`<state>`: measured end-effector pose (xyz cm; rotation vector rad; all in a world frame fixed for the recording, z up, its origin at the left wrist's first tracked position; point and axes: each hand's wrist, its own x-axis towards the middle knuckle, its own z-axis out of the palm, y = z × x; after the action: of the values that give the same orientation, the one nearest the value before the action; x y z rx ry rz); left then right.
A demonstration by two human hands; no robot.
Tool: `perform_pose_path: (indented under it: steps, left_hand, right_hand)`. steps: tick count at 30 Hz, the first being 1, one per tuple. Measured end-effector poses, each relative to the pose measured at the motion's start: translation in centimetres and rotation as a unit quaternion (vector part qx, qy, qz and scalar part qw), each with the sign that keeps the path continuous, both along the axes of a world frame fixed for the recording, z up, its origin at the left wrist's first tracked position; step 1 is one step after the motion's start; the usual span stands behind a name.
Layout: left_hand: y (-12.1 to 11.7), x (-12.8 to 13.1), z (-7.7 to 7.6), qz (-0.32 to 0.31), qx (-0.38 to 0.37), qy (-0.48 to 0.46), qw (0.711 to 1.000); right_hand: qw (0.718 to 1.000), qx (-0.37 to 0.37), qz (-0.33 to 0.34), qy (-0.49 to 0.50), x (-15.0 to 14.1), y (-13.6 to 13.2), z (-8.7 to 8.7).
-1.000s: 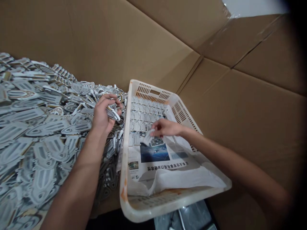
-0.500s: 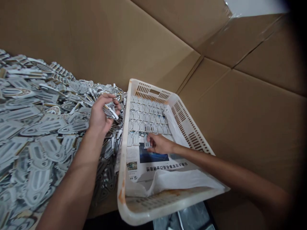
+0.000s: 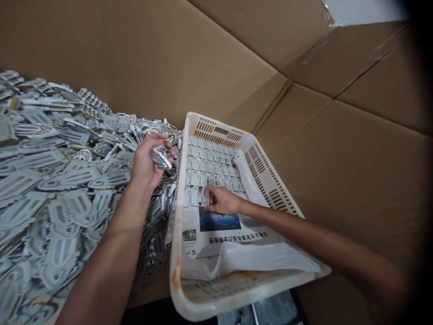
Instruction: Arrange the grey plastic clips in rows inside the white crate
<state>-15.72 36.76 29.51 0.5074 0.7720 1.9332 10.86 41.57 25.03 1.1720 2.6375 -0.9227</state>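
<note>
Head view: brown cardboard (image 3: 365,180) fills the top and right of the frame. A large heap of grey and white pieces (image 3: 61,216) spreads over the left, loose and overlapping. At the centre is a white plastic basket (image 3: 177,216), lined with newspaper (image 3: 206,246) and white paper (image 3: 260,259), its slotted walls stained orange in places.

Four rows of small matching pieces (image 3: 203,164) lie side by side in the basket's upper part, reaching nearly to the white paper on the right. A fifth row is only begun at its left end, with a couple of pieces down and another at the fingertips. Below and to the right of it, printed newspaper shows, so by my judgement the layer is a good part laid, with the lower portion left.

The left hand (image 3: 144,167), just left of the basket, has its fingers curled around a small bunch of pieces (image 3: 160,158). The right hand (image 3: 225,201) has bent fingers at the end piece (image 3: 204,197); I cannot tell whether they pinch it or merely touch it.
</note>
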Motion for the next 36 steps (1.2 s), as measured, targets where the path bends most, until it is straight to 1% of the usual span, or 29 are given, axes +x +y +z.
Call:
perform_pose_path:
  steps: [2, 3, 5, 7, 9, 11, 12, 14, 16, 19, 21, 22, 25, 27, 28, 29, 31, 32, 34, 36]
  left_hand:
    - [0.0, 0.1, 0.1, -0.001, 0.002, 0.003, 1.000]
    - [0.0, 0.1, 0.1, -0.001, 0.004, 0.005, 1.000]
    - [-0.1, 0.2, 0.1, -0.003, 0.008, 0.007, 1.000]
    - [-0.1, 0.4, 0.0, -0.008, 0.011, 0.011, 1.000]
    - [0.0, 0.5, -0.1, -0.008, 0.017, 0.016, 1.000]
    - [0.1, 0.7, -0.3, -0.004, 0.026, 0.024, 0.999]
    - [0.2, 0.7, -0.3, -0.002, 0.029, 0.028, 0.999]
    - [0.4, 0.9, -0.5, 0.004, 0.031, 0.035, 0.999]
    - [0.5, 0.9, -0.6, 0.013, 0.037, 0.043, 0.998]
    - [0.3, 0.8, -0.5, 0.017, 0.064, 0.048, 0.997]
    - [0.1, 0.7, -0.3, 0.016, 0.080, 0.038, 0.996]
    - [0.0, 0.7, -0.2, 0.014, 0.083, 0.029, 0.996]
    - [0.0, 0.6, -0.2, 0.011, 0.076, 0.005, 0.997]
    - [0.3, 0.7, -0.3, 0.017, 0.059, 0.002, 0.998]
    - [0.5, 0.7, -0.4, 0.022, 0.052, 0.003, 0.998]
    - [0.7, 0.8, -0.6, 0.027, 0.046, 0.005, 0.999]
    - [0.9, 0.9, -0.8, 0.029, 0.040, 0.008, 0.999]
    - [1.0, 0.9, -0.8, 0.031, 0.041, 0.008, 0.999]
    - [1.1, 0.9, -0.9, 0.038, 0.043, 0.006, 0.998]
    - [1.1, 0.9, -1.0, 0.048, 0.045, 0.002, 0.998]
  right_hand:
    - [1.000, 0.000, 0.004, -0.011, -0.1, 0.1, 0.3]
    - [1.000, 0.002, 0.007, -0.023, -0.2, 0.2, 0.7]
    - [0.999, 0.007, 0.016, -0.046, -0.7, 0.5, 2.2]
    - [0.999, 0.022, 0.023, -0.029, -1.6, 0.9, 4.4]
    - [0.997, 0.050, 0.028, 0.052, -3.0, 1.1, 6.8]
    - [0.983, 0.077, 0.040, 0.164, -4.9, 0.9, 8.9]
    - [0.973, 0.083, 0.052, 0.211, -6.0, 0.6, 9.6]
    - [0.957, 0.078, 0.083, 0.267, -8.2, -0.2, 10.5]
    - [0.950, 0.084, 0.103, 0.281, -10.3, -1.0, 10.8]
    - [0.947, 0.112, 0.090, 0.287, -12.1, -1.6, 11.0]
    - [0.947, 0.109, 0.062, 0.295, -11.8, -1.2, 11.6]
    - [0.949, 0.097, 0.042, 0.298, -11.0, -0.8, 12.0]
    - [0.963, 0.026, -0.030, 0.266, -7.2, 0.9, 12.9]
    - [0.979, -0.053, -0.054, 0.188, -3.9, 2.0, 12.4]
    - [0.984, -0.096, -0.058, 0.138, -2.3, 2.4, 11.6]
    - [0.985, -0.134, -0.065, 0.086, -0.8, 2.6, 10.4]
    - [0.981, -0.168, -0.094, 0.003, 1.7, 2.8, 7.3]
    - [0.979, -0.167, -0.115, -0.027, 2.6, 2.7, 5.6]
    - [0.977, -0.122, -0.167, -0.047, 4.0, 2.2, 2.5]
    - [0.979, -0.070, -0.184, -0.045, 4.8, 1.6, 0.5]
